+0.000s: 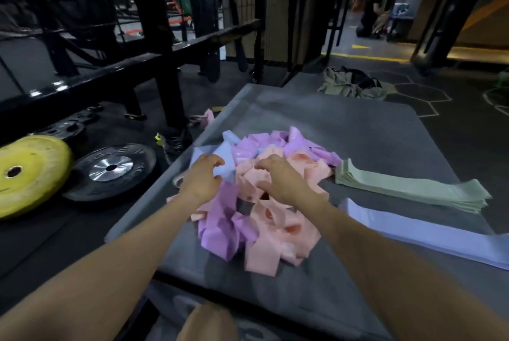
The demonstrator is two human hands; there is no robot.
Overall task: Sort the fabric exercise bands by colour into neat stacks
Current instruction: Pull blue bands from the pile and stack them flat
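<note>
Broadly, a grey mat [344, 131] was laid on a dark gym floor [468, 142] marked with pale hexagon lines; a black steel rack [154, 45] stood along the mat's left side, and a yellow weight plate [30, 172] and a black weight plate [110, 171] were lying on the floor beside it; a crumpled heap of olive clothing [349, 84] was seen beyond the mat's far edge. A loose pile of bands [264, 197], pink, purple and pale blue mixed together, was spread over the middle of the mat; a neat green stack [407, 189] was laid just to the right of the pile, and a pale blue stack [429, 230] was laid nearer, reaching the mat's right edge. The left hand [202, 178] was held over the pile's left part with fingers curled onto a pale blue band [225, 158], though a firm grip could not be told through the blur; the right hand [278, 178] was held over the pink bands with fingers bent downward, and whether anything was gripped could not be told. Bare mat was left beyond the pile toward the far edge, and a strip of it along the near edge; the pile's left fringe reached nearly to the mat's left edge.
</note>
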